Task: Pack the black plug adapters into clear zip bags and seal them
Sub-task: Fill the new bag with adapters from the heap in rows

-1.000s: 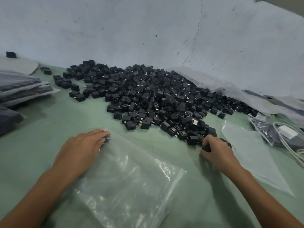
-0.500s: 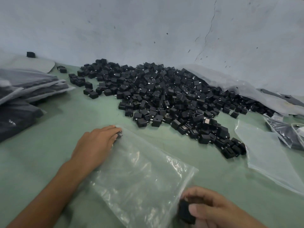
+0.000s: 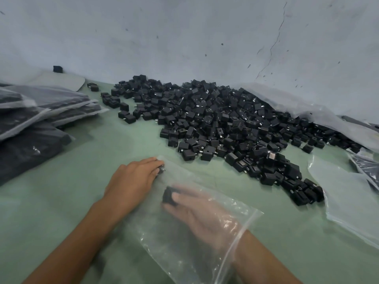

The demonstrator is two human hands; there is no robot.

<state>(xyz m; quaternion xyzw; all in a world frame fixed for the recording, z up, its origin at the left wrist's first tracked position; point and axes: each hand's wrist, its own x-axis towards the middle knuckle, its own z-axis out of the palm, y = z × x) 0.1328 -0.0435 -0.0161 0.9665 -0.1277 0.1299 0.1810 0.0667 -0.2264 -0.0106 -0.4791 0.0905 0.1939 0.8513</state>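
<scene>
Black plug adapter [image 3: 169,195] goes in, pinched in the fingers of the right hand [image 3: 202,218], which is reaching deep inside the clear zip bag [image 3: 184,249] lying flat on the green table [image 3: 114,148]. The left hand [image 3: 134,178] rests flat on the bag's far corner, fingers straight over a small dark piece there. This looks like the loading step; next comes letting go near the bag's bottom and pulling the hand out through the mouth without dragging the film along. The big adapter pile [image 3: 223,121] waits just beyond, filled bags [image 3: 41,111] stacked left, a spare empty bag [image 3: 346,199] right. Nothing blocks the path.
</scene>
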